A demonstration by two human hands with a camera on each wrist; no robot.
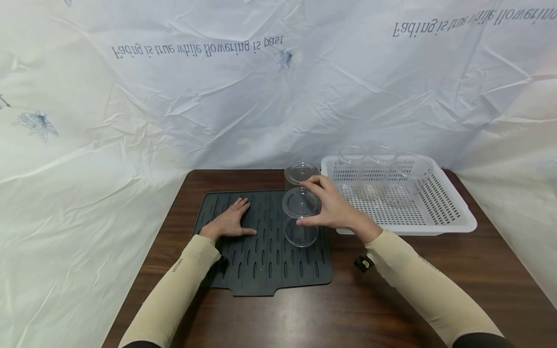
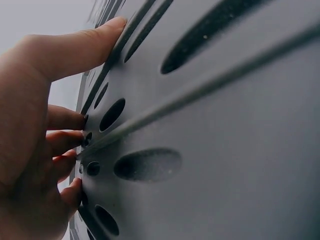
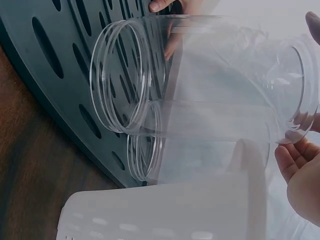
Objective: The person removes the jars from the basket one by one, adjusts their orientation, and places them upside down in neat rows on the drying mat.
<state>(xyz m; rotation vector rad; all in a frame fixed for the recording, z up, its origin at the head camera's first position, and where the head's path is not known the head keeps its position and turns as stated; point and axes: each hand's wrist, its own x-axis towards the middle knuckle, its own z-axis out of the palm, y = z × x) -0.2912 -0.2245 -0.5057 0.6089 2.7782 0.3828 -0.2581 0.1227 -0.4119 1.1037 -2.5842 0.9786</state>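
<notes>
My right hand (image 1: 332, 203) grips a clear plastic jar (image 1: 300, 237) by its upper end, thumb on the near side and fingers on the far side. The jar is upright over the right part of a dark grey drying mat (image 1: 270, 261), its ringed end down at the mat in the right wrist view. Just behind it stands a second clear jar (image 1: 301, 172), partly hidden by the first. On the mat's left part rests my left hand (image 1: 229, 221), fingers extended and thumb out to the side. The left wrist view shows its thumb (image 2: 95, 47) touching the ribbed, slotted surface.
A white perforated basket (image 1: 452, 220) stands at the back right, close beside the jars, with several clear jars (image 1: 413, 166) inside. Everything is on a dark wooden table (image 1: 348, 314). Behind hangs a wrinkled white sheet (image 1: 243, 111) with printed lettering.
</notes>
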